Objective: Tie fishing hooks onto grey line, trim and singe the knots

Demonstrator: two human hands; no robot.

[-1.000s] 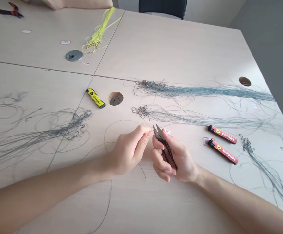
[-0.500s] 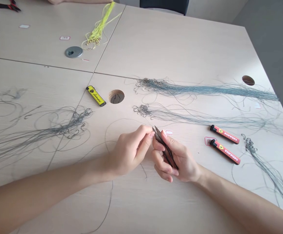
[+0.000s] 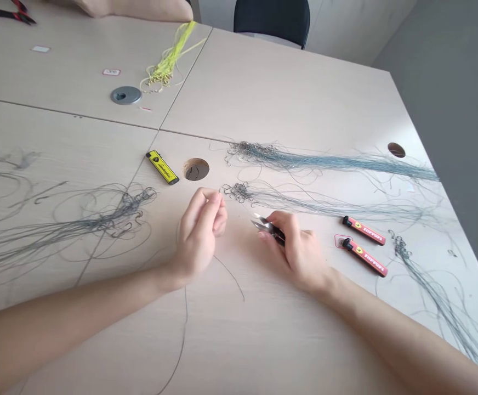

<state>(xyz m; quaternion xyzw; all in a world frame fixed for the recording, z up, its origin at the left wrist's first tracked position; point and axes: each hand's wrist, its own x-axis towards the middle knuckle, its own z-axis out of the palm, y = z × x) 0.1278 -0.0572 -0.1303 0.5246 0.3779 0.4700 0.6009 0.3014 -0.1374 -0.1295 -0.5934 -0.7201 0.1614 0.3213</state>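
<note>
My left hand (image 3: 201, 227) is closed in a pinch above the table, with a grey fishing line (image 3: 231, 276) trailing from under it; a small tip at the fingertips is too fine to make out. To its right, my right hand (image 3: 299, 247) grips dark thread snips (image 3: 272, 230), whose blades are apart and point at the left hand. Just beyond both hands lies a small bunch of hooks on grey line (image 3: 239, 192), and behind it a thicker bunch of blue-grey lines with hooks (image 3: 259, 151).
Two red lighters (image 3: 364, 257) lie right of the snips, beside another hooked bundle (image 3: 401, 247). A yellow lighter (image 3: 163, 167) sits by a round table hole (image 3: 197, 170). Tangled hooked lines (image 3: 119, 214) spread left. Farther off are yellow cords (image 3: 169, 63), pliers (image 3: 11, 12) and a person's arm (image 3: 140, 10).
My hands have moved apart: the left went left and up, the right turned over with the snips, which left the fingertips. The view has shifted slightly.
</note>
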